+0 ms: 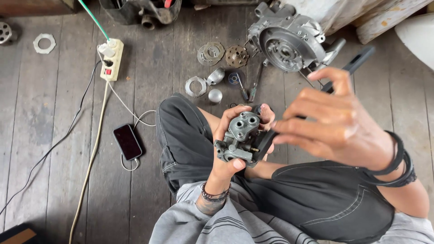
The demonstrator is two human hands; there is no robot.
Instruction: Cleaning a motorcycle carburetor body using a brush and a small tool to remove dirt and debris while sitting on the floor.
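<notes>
I observe a small grey cast-metal carburettor body (239, 138) — dull, grimy, with round bosses and screw holes on its upper face and a brass fitting at its right side. It sits tilted, clear of the floor, above my lap. A long black tool (348, 68) — slender, angled up to the right — meets its right side.

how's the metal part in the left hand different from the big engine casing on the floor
The small grey metal part is gripped in the left hand above the lap; the engine casing rests on the floor planks. The casing is far bigger, with one large round opening; the held part shows several small holes. Both are bare grey metal.
</notes>
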